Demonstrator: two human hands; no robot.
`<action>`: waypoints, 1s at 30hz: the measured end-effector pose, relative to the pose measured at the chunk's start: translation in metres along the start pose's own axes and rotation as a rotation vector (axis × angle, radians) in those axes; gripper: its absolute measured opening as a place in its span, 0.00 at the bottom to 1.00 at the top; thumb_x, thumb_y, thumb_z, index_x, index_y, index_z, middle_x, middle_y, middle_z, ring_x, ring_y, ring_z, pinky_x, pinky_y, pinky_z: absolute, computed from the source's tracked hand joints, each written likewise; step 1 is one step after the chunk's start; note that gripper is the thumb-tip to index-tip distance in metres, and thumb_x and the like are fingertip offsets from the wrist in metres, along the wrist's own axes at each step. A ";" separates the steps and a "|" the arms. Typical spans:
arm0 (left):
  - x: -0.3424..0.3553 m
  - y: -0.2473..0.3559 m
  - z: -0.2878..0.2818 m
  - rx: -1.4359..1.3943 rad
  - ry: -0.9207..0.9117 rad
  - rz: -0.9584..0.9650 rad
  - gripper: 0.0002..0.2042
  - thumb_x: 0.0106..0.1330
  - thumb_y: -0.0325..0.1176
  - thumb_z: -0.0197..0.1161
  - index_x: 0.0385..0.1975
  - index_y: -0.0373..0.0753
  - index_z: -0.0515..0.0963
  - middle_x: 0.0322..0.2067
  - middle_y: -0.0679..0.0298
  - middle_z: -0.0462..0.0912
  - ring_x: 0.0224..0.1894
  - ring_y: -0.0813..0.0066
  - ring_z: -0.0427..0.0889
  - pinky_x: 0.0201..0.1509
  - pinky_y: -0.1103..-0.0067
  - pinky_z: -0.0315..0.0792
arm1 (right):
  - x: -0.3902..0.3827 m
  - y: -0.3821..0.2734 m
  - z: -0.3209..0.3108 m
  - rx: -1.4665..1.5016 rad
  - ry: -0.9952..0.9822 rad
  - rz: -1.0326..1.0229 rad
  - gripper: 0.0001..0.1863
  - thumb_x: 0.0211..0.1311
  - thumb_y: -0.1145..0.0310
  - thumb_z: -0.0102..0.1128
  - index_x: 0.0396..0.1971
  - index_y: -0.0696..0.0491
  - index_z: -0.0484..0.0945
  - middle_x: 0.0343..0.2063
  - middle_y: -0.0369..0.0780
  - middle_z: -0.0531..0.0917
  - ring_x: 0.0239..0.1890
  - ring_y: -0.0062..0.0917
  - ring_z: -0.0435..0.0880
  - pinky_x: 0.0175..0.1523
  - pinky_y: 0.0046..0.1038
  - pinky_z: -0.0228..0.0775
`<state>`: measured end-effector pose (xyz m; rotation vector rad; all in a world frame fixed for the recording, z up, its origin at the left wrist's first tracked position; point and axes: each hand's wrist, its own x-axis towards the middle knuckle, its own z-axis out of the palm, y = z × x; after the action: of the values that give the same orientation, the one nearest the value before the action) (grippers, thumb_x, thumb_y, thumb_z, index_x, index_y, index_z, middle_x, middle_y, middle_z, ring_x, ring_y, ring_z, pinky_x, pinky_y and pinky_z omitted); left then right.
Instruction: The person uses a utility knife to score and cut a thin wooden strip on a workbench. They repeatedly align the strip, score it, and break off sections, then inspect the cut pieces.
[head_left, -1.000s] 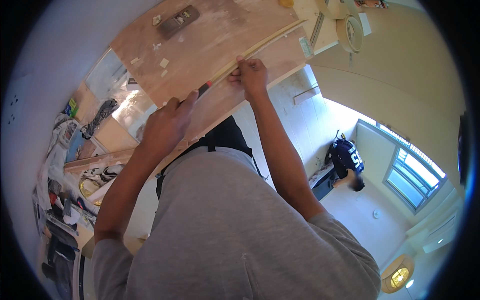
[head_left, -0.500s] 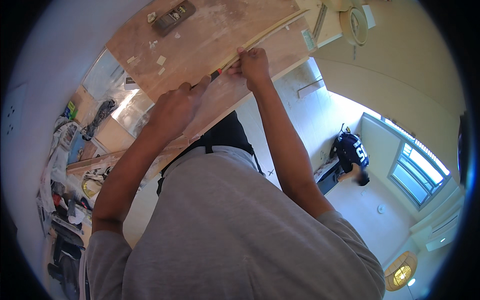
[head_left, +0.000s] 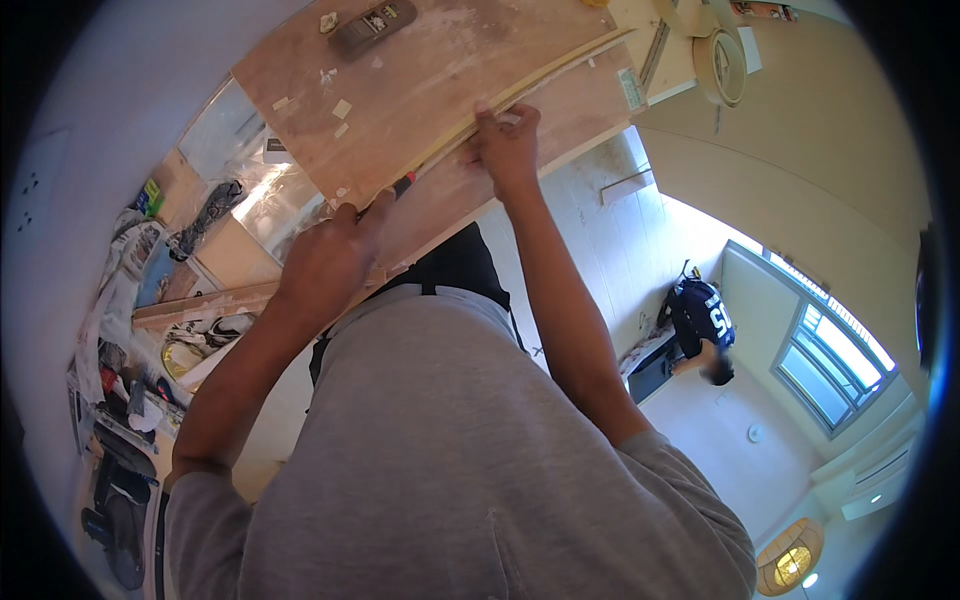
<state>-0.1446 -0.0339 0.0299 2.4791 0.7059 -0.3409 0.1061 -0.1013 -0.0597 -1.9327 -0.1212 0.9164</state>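
My left hand [head_left: 330,255] is closed on a black tool [head_left: 398,190] with a red end, angled along a pale yellow wooden strip [head_left: 578,54] that lies on a plywood board [head_left: 420,50]. The tool's tip is too small to make out. Farther up the strip, my right hand [head_left: 507,152] grips it with fingertips and thumb, its other fingers bent near the board. A dark oblong tool [head_left: 370,30] and small pale scraps [head_left: 342,108] lie on the board beyond the strip.
Rolls of pale tape or banding [head_left: 718,70] sit at the upper right. Plastic sheeting [head_left: 255,185], bags and tools [head_left: 140,260] crowd the left, beside a white wall. Below the board's edge at right, a co-worker [head_left: 700,320] in a dark shirt bends over something dark.
My left hand and its tool moved up along the strip toward my right hand, then back down and left. The view has shifted slightly.
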 end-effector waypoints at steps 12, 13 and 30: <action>-0.008 0.001 0.018 -0.044 -0.019 -0.031 0.31 0.68 0.30 0.63 0.73 0.44 0.66 0.37 0.51 0.82 0.32 0.51 0.88 0.34 0.62 0.83 | 0.004 0.008 0.018 0.124 0.011 0.071 0.21 0.71 0.75 0.63 0.53 0.60 0.59 0.35 0.50 0.81 0.20 0.29 0.84 0.22 0.29 0.80; -0.018 -0.001 0.017 -0.057 -0.008 -0.042 0.31 0.69 0.30 0.63 0.73 0.44 0.66 0.37 0.51 0.82 0.31 0.51 0.88 0.33 0.61 0.83 | 0.003 0.010 0.018 0.139 0.022 0.054 0.21 0.71 0.74 0.63 0.52 0.61 0.59 0.32 0.48 0.81 0.19 0.29 0.83 0.23 0.29 0.81; -0.079 -0.019 -0.016 -0.298 0.095 -0.136 0.29 0.71 0.29 0.62 0.73 0.45 0.67 0.36 0.50 0.80 0.35 0.47 0.84 0.41 0.57 0.80 | -0.005 0.011 0.007 0.183 -0.052 0.066 0.23 0.72 0.68 0.65 0.53 0.58 0.59 0.36 0.48 0.82 0.21 0.28 0.84 0.24 0.29 0.81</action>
<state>-0.2188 -0.0436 0.0645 2.1822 0.8974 -0.1537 0.0948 -0.1043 -0.0674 -1.7529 -0.0033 0.9872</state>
